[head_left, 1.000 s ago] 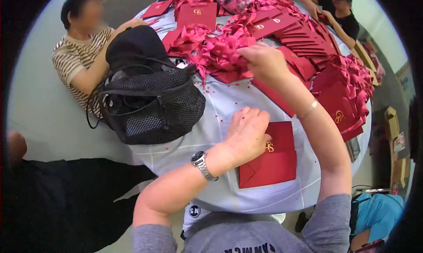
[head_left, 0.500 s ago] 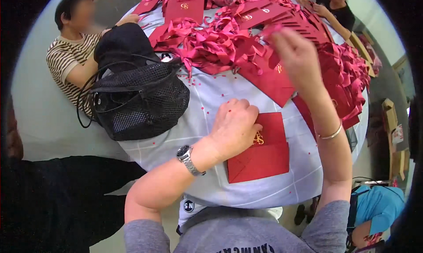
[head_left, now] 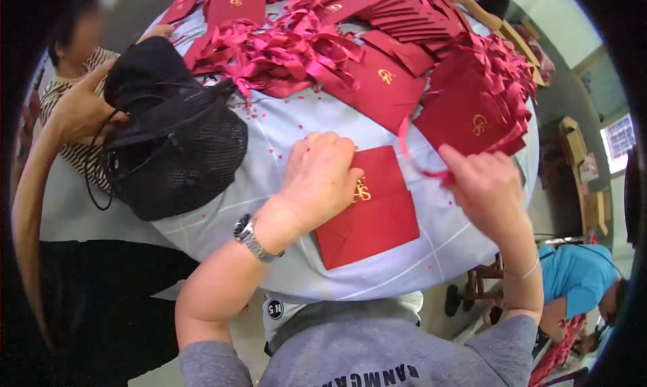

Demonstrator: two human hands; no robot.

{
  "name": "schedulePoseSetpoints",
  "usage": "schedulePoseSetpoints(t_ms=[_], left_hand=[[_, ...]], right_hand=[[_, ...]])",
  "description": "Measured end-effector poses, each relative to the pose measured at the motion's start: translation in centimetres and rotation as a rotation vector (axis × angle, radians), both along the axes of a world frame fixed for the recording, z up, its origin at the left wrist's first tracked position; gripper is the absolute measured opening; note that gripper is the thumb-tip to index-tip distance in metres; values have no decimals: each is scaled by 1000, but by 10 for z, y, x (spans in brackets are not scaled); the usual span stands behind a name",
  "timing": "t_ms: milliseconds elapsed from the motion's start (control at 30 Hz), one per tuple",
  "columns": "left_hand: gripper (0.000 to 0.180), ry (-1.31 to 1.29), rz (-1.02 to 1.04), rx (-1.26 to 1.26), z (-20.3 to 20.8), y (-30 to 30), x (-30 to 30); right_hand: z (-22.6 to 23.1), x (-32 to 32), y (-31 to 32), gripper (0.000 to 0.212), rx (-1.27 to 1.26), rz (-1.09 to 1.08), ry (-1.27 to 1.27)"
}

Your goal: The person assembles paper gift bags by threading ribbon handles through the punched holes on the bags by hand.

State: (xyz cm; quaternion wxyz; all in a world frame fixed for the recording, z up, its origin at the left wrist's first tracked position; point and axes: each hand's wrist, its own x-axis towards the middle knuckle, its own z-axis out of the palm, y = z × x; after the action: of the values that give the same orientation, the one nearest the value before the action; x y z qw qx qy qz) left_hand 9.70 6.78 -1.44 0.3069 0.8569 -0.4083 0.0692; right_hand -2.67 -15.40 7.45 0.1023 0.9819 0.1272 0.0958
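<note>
A flat red paper gift bag [head_left: 377,228] with a gold emblem lies on the table in front of me. My left hand [head_left: 320,174] has its fingers curled around the bag's left side, partly covering the emblem. To the right of the bag, above the cloth, my right hand [head_left: 488,188] pinches the end of a pink ribbon [head_left: 404,141]. That ribbon hangs in a loose curve toward the bag's upper right corner. Beyond, more red gift bags [head_left: 381,77] lie with a heap of pink ribbons [head_left: 269,60].
A black mesh backpack [head_left: 178,151] sits at the table's left, with another person's hand [head_left: 91,110] at it. Red confetti dots the white tablecloth [head_left: 269,134]. Stacked red bags [head_left: 472,110] cover the right side. Other people are around the table.
My right hand has come down and nearer from the ribbon heap, bringing a ribbon. My left hand stays on the bag. Another person's arm has reached the backpack. The whole view has shifted.
</note>
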Motion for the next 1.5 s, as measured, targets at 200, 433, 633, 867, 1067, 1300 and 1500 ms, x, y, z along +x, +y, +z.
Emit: schedulePoseSetpoints(t_ms=[200,433,633,867,1067,1300,1500], left_hand=[[24,68,-9,70,5,2,-1],[23,311,16,58,9,-2,4],[22,516,8,44,24,10,12],[24,581,-57,-32,15,10,17],[29,957,-65,-211,21,9,14],[24,1050,-68,-152,22,6,11],[22,984,-36,16,26,4,10]], right_hand=[[-7,-30,-5,48,592,-106,164],[-64,78,1,23,606,-288,19],[-61,84,6,25,436,-385,42],[-57,67,11,11,855,-186,-58],[-56,42,39,13,1281,-48,164],[-70,30,53,11,1184,-105,220],[-66,37,47,10,1187,-122,334]])
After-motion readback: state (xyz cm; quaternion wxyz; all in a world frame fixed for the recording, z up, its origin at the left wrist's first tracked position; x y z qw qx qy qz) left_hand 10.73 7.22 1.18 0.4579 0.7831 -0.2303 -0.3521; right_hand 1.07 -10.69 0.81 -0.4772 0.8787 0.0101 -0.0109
